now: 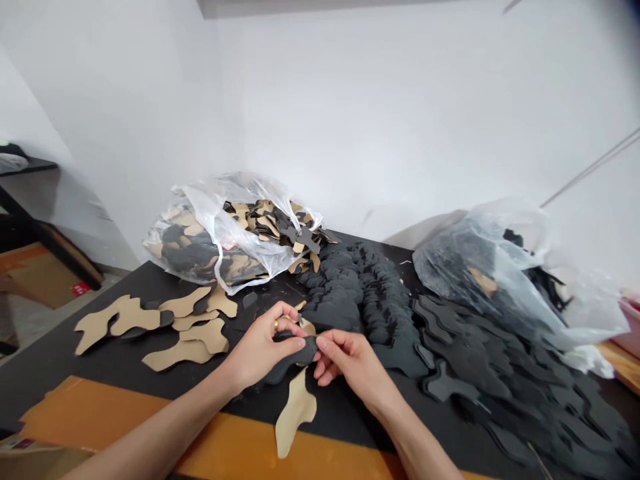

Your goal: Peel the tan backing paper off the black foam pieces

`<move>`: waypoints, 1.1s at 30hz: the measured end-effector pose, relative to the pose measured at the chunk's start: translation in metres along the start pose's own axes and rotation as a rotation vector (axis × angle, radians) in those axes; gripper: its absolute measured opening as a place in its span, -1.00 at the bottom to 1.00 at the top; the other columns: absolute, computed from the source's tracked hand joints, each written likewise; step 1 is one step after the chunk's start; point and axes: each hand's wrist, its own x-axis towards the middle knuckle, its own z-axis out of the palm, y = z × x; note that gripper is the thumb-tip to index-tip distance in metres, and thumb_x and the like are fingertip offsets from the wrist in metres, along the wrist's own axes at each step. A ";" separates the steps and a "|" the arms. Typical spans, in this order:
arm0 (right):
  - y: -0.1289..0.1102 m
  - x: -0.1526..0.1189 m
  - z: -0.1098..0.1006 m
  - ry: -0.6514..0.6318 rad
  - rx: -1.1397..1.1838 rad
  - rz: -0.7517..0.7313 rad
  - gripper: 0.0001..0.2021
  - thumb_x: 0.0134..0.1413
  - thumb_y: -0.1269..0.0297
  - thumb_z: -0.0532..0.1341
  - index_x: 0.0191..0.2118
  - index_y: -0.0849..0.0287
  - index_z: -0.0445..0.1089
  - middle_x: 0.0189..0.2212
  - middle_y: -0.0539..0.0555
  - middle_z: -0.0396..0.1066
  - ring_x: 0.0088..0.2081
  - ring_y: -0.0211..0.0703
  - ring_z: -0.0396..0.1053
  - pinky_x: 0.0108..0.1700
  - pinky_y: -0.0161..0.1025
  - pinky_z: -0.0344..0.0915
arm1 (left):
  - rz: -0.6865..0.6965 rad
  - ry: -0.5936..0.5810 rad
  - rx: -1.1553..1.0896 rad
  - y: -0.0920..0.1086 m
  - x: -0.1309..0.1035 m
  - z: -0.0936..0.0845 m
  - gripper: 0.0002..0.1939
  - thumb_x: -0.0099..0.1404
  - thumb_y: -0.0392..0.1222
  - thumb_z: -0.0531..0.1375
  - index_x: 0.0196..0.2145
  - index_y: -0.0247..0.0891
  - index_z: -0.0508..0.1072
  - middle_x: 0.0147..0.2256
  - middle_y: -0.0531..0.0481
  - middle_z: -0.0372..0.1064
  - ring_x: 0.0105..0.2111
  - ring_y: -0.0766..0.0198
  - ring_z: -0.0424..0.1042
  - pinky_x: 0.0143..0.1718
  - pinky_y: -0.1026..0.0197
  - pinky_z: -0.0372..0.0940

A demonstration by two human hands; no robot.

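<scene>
Between my two hands is a dark foam cutout [290, 355] with curved edges. My left hand [273, 341] pinches it between thumb and fingers, a ring on one finger. At its right end the thumb and fingertips of my right hand [340, 357] close on the same piece. A tan cutout [296, 410] with a wavy outline lies just below my hands, partly over the table's front strip. Behind my left fingers another tan piece [306, 325] shows in part. Several tan cutouts [187, 353] are scattered to the left of my hands.
Overlapping rows of dark cutouts [390, 307] run toward the wall. More dark pieces [500, 373] are heaped at the right. A clear plastic bag [235, 233] of tan and dark pieces stands behind; another bag [465, 260] stands at the back right. Orange-brown tape [100, 407] edges the black table.
</scene>
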 end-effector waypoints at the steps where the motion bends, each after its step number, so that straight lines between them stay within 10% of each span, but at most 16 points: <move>1: 0.000 0.000 -0.001 -0.018 -0.001 0.007 -0.52 -0.07 -0.15 0.36 -0.41 0.26 0.43 -0.57 -0.02 0.43 -0.60 -0.32 0.41 -0.51 -0.36 0.40 | 0.005 0.001 0.000 0.000 0.000 0.000 -0.68 0.16 -0.23 0.29 -0.19 -0.19 0.24 -0.32 0.04 0.51 -0.24 0.20 0.44 -0.15 0.16 0.23; 22: -0.007 -0.007 0.004 -0.094 -0.051 -0.011 -0.57 -0.09 -0.04 0.42 -0.32 0.24 0.38 -0.64 -0.06 0.41 -0.62 -0.30 0.37 -0.58 -0.38 0.37 | 0.075 -0.044 -0.011 0.008 -0.006 0.005 -0.69 0.15 -0.25 0.31 -0.20 -0.19 0.27 -0.33 0.07 0.49 -0.23 0.22 0.45 -0.08 0.14 0.26; 29: -0.034 -0.027 -0.031 0.197 -0.069 -0.194 -0.65 0.12 -0.04 0.29 -0.33 0.17 0.30 -0.66 -0.08 0.41 -0.66 -0.39 0.27 -0.58 -0.48 0.20 | 0.087 0.038 -0.004 0.015 -0.007 -0.004 -0.70 0.28 -0.04 0.24 -0.45 -0.22 0.23 -0.44 0.08 0.39 -0.43 0.33 0.34 -0.36 0.27 0.23; 33: -0.054 -0.059 -0.099 0.714 -0.224 -0.382 -0.54 -0.05 -0.03 0.38 -0.11 0.18 0.41 -0.62 -0.04 0.40 -0.61 -0.29 0.29 -0.57 -0.39 0.20 | 0.093 0.056 -0.026 0.013 -0.006 -0.011 -0.71 0.31 -0.02 0.20 -0.39 -0.18 0.18 -0.48 0.09 0.41 -0.46 0.31 0.38 -0.39 0.27 0.28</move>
